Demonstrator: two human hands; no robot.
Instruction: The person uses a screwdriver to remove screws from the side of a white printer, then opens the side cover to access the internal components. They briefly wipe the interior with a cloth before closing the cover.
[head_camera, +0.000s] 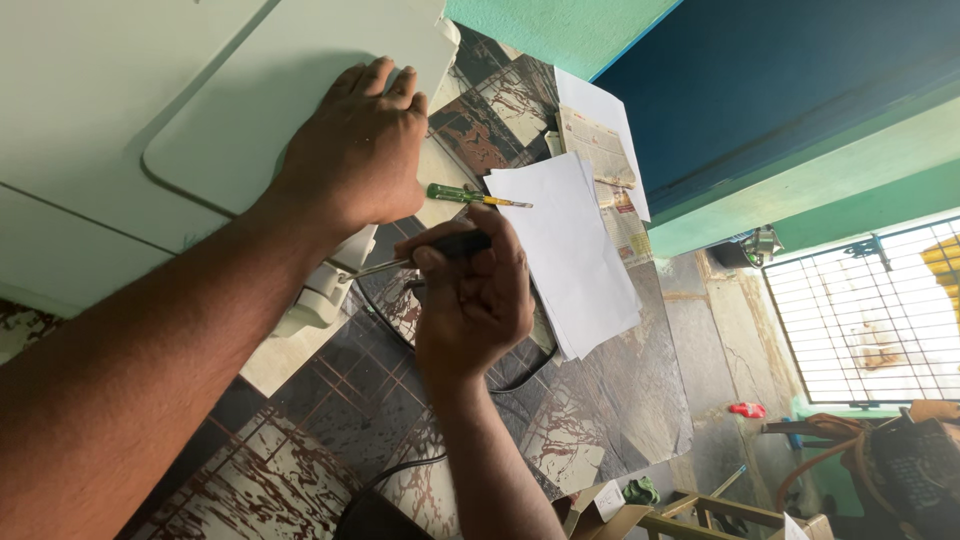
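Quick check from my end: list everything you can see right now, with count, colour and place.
Appliance: one, white, upper left on the tiled top.
Lid panel: one, white, on the appliance, under the left hand.
Fitting: one, white, at the appliance's lower edge.
Dark screwdriver: one, dark handle with metal shaft, tip at the fitting.
Green screwdriver: one, green and yellow, lying by the papers.
Papers: a stack, white, centre of the top.
Newspaper: one, printed, under the papers.
Cable: one, black, curving under the papers.
Tiled top: one, brown and white.
Window grille: one, white, right.
Left hand: flat on the lid panel.
Right hand: grip shut on the dark screwdriver.
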